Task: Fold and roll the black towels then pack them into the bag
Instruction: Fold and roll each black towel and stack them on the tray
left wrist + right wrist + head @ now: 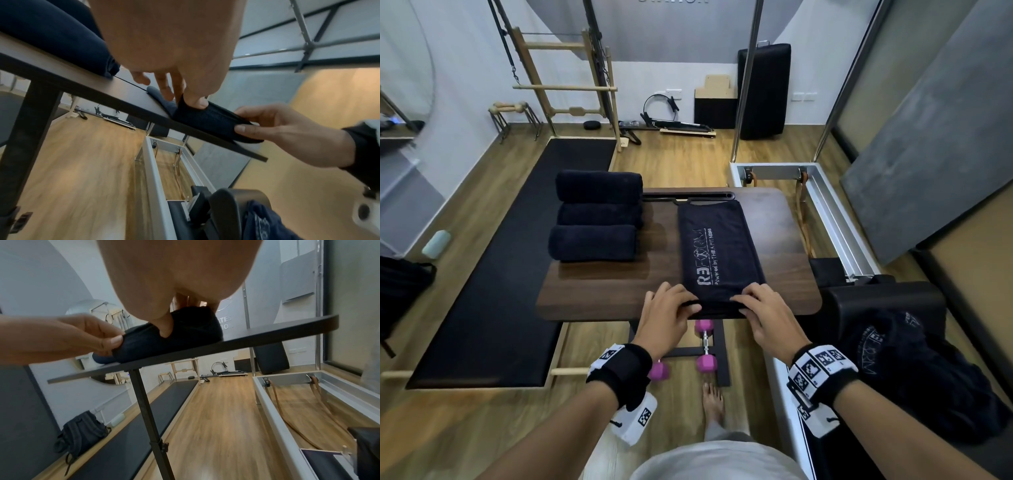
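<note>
At the near edge of the tabletop, both hands pinched the first tight turn of the folded towel, the left hand and right hand each with thumb and fingers clamped on its rolled end. Three rolled towels lay side by side by the tabletop's far left corner, and a backpack sat on the floor by the wall.

Top edge is cutting off wall lettering, unreadable. Hands are covering towel's near end, so roll state underneath is unclear. Dark backpack is running off left edge. Towel heap at right is partly cropped, print too small to read.
</note>
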The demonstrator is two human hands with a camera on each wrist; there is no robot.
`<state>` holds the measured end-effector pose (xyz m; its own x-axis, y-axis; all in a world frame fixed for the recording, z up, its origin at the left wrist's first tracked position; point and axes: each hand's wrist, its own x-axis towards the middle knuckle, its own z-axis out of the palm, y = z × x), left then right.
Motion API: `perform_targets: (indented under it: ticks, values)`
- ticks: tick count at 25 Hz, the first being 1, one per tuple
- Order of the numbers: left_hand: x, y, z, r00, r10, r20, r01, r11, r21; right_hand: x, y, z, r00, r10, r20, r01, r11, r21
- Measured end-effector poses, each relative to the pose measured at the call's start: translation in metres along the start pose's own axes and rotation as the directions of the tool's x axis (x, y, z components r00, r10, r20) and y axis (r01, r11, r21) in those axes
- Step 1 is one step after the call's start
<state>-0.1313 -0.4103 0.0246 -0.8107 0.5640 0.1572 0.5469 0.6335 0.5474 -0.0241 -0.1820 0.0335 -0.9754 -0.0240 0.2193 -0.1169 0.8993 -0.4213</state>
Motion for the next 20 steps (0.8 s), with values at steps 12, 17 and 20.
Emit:
perform_targets:
  ticks: [12, 17, 20]
  values:
    - [0.030, 0.008, -0.013, 0.858, -0.496, 0.133, 0.514, 0.828, -0.224, 0.024, 0.016, -0.002, 0.954, 0.274, -0.122, -0.243, 0.944, 0.225]
    - [0.038, 0.011, -0.015, 0.834, -0.528, 0.158, 0.551, 0.807, -0.212, 0.011, 0.010, -0.003, 0.936, -0.147, -0.321, 0.142, 0.989, -0.042]
    - [0.040, 0.010, -0.013, 0.831, -0.530, 0.170, 0.555, 0.808, -0.198, 0.006, 0.008, 0.005, 0.959, -0.205, -0.194, 0.180, 0.974, -0.141]
